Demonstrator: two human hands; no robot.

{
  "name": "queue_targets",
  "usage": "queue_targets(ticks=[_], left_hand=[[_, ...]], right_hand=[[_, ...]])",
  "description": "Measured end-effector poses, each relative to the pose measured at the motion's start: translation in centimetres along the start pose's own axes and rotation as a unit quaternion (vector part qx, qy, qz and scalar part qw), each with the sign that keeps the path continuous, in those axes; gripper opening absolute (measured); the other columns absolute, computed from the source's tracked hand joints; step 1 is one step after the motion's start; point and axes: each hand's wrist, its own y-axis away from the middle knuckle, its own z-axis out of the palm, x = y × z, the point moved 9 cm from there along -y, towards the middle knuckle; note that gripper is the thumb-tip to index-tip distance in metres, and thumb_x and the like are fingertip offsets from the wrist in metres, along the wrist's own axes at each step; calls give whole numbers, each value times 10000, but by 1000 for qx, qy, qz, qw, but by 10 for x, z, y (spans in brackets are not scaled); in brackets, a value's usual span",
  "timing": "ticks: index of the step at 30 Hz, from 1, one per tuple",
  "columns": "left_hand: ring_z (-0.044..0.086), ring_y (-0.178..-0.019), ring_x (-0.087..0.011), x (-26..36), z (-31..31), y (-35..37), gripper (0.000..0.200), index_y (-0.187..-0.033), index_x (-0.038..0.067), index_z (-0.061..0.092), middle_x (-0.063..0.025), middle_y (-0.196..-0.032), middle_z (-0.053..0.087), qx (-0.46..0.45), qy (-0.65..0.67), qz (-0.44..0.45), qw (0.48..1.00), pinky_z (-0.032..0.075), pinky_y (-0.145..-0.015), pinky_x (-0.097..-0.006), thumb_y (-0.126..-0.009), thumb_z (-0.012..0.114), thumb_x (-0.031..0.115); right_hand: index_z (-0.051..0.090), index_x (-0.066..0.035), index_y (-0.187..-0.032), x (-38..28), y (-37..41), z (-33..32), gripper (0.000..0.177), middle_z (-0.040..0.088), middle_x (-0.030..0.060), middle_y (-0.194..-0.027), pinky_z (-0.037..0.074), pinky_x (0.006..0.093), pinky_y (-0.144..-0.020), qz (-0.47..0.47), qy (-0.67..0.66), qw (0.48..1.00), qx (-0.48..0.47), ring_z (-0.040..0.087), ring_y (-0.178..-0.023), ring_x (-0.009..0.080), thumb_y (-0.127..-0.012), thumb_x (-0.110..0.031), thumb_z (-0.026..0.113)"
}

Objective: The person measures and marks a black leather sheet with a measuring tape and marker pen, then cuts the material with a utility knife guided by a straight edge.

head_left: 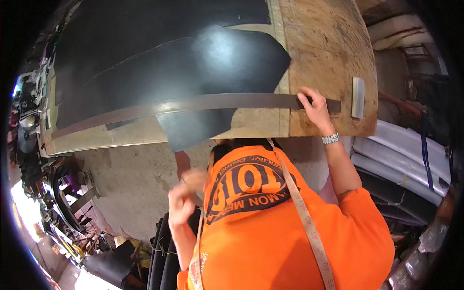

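Observation:
My right hand [316,108] is closed on a long, flat, dark brown straightedge [217,102], near its right end. The straightedge runs along the near side of the table across a large black sheet [140,63], which looks like leather or vinyl. From under it, a smaller black piece [198,128] hangs over the table's near edge. My left hand [182,195] is raised in front of my body, off the table and apart from the sheet. Its fingers look bent but are smeared by motion, so I cannot see whether they hold anything.
The worn wooden table [328,53] has a pale block [357,98] near its right edge. A measuring tape [309,224] hangs over my orange shirt [270,232]. Silvery rolls [406,150] lie to the right; dark rolls [166,246] stand at lower left, near clutter.

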Motion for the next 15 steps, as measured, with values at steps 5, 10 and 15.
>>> queue_targets(ticks=[5,10,15], left_hand=[[536,-595,-240,85,17,58,464,-895,-86,704,-86,-682,617,-498,185,58,845,409,-530,-402,-1010,610,354],[539,-588,-212,143,0,-4,443,-882,-60,714,-62,-672,617,-400,-113,68,907,411,-525,-385,-998,634,360],[542,-581,-184,248,28,-56,423,-869,-35,725,-38,-662,617,-254,-343,131,895,414,-521,-368,-986,658,366]], right_hand=[[711,-30,-1200,-6,-23,-43,316,734,161,-1161,526,387,-952,-21,-31,995,89,689,-1096,288,-992,-264,662],[731,-15,-1157,-58,-88,-102,234,732,32,-1152,476,281,-1003,-84,-166,979,83,644,-1081,110,-1058,-168,585],[644,41,-1268,-221,-136,-193,504,732,149,-1105,548,383,-963,-264,-157,947,95,700,-1024,258,-1040,-396,537]])
